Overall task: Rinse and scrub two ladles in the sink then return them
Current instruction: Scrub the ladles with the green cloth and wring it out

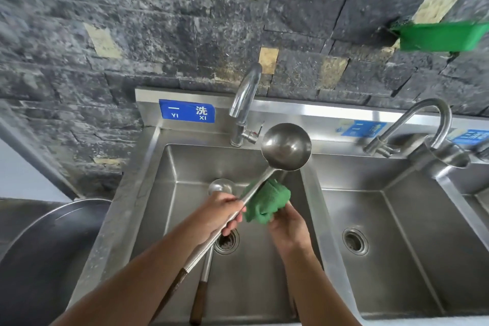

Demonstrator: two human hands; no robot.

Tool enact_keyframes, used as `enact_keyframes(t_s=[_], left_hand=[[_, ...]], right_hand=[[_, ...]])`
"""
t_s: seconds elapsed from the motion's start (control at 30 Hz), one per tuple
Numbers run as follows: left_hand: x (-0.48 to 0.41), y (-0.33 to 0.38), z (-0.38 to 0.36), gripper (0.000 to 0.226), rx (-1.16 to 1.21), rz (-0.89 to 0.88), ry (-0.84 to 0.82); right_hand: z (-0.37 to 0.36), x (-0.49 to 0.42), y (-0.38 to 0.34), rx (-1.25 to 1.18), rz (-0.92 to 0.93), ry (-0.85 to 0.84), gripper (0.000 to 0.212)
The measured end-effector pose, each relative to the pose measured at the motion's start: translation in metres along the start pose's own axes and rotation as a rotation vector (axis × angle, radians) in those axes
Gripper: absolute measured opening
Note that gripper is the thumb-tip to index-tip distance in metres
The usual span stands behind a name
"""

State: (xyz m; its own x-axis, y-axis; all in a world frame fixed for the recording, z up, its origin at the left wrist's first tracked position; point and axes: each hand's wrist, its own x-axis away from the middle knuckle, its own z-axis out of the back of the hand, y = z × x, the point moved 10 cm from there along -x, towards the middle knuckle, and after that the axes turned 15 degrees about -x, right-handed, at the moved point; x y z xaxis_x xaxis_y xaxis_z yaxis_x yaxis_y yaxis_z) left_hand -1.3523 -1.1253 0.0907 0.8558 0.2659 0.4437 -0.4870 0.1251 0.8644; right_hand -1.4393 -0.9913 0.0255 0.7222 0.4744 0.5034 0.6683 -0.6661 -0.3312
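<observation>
Hands were both busy over the leftmost basin (169, 193) of a steel sink. The left hand (222, 216) had its fingers wrapped round the metal shaft of the first ladle (287, 147), roughly halfway along. That left the bowl sticking up toward the basin's back right corner, just beside the faucet (244, 103), while the dark wooden grip ran back under the forearm.

The right hand (288, 227) was curled around a wadded green scrub cloth (267, 201). The cloth sat against the shaft, between the left hand and the bowl (couldn't tell if it wrapped all the way round).

The second ladle (205, 267) lay down in the same basin below the left arm, apart from both hands. Its bowl pointed at the back wall, and its wooden handle reached the near edge, passing close by the drain (226, 242).

A blue label (187, 111) was stuck on the backsplash left of the faucet. The next basin (397, 219) to the right had its own faucet (423, 124). A big steel bowl (53, 246) sat off to the left, and something green (442, 36) (too blurred to identify) hung on the dark stone wall.
</observation>
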Motion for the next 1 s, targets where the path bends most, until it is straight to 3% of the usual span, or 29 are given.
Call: enact_keyframes(t_s=[0.03, 0.1, 0.2, 0.33, 0.53, 0.8, 0.9, 1.0], left_hand=[[0.002, 0.004, 0.002, 0.017, 0.021, -0.018, -0.017], [0.006, 0.008, 0.006, 0.019, 0.031, -0.047, -0.042], [0.008, 0.005, 0.006, 0.024, -0.022, -0.045, -0.063], [0.011, -0.002, 0.004, 0.021, -0.091, -0.034, -0.042], [0.014, -0.005, 0.001, 0.023, -0.148, -0.036, -0.059], [0.007, 0.009, 0.003, 0.025, -0.352, -0.054, -0.030], [0.008, 0.004, 0.000, 0.022, -0.400, -0.050, -0.084], [0.020, -0.014, 0.011, 0.028, -0.459, -0.069, -0.172]], right_hand=[[-0.009, 0.003, 0.000, 0.053, 0.010, -0.034, 0.057], [-0.021, 0.005, 0.008, 0.094, -0.019, -0.083, 0.046], [-0.042, 0.008, 0.018, 0.060, -0.089, -0.098, 0.060], [-0.053, 0.008, 0.020, 0.021, -0.073, -0.053, 0.051], [-0.052, -0.001, 0.032, 0.010, -0.126, -0.067, 0.080], [-0.057, -0.009, 0.034, 0.040, -0.059, 0.047, 0.037], [-0.048, -0.016, 0.022, 0.056, -0.024, 0.135, 0.020], [-0.038, -0.031, -0.003, 0.036, 0.028, 0.196, 0.016]])
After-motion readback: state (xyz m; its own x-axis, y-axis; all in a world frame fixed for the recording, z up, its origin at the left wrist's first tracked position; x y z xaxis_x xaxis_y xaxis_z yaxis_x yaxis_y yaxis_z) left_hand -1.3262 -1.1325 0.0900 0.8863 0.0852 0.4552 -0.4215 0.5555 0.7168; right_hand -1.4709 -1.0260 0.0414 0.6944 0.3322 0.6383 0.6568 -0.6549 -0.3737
